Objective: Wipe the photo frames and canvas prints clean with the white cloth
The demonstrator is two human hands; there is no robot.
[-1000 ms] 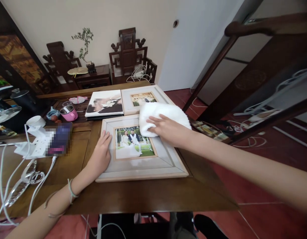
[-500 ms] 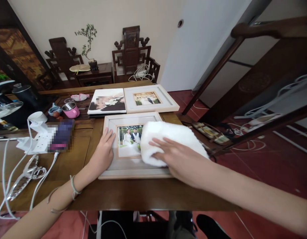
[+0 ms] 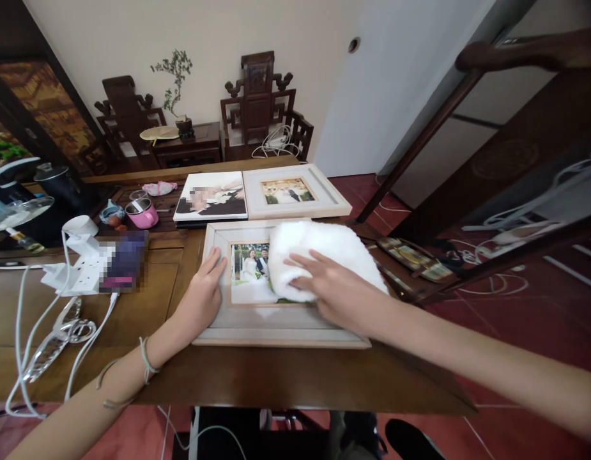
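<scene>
Cloth (image 3: 324, 252) lies on the frame (image 3: 276, 329), covering its right half; I see my right hand (image 3: 336, 291) pressed flat on it, fingers spread, not clenched. My left hand (image 3: 204, 297) rests open on the frame's left edge, on the table (image 3: 257, 377).

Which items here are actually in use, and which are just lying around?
In use: white cloth under right hand; near picture frame, steadied by left hand.

Lying about: far frame, photo album, pink pot, power strip, cables.
</scene>
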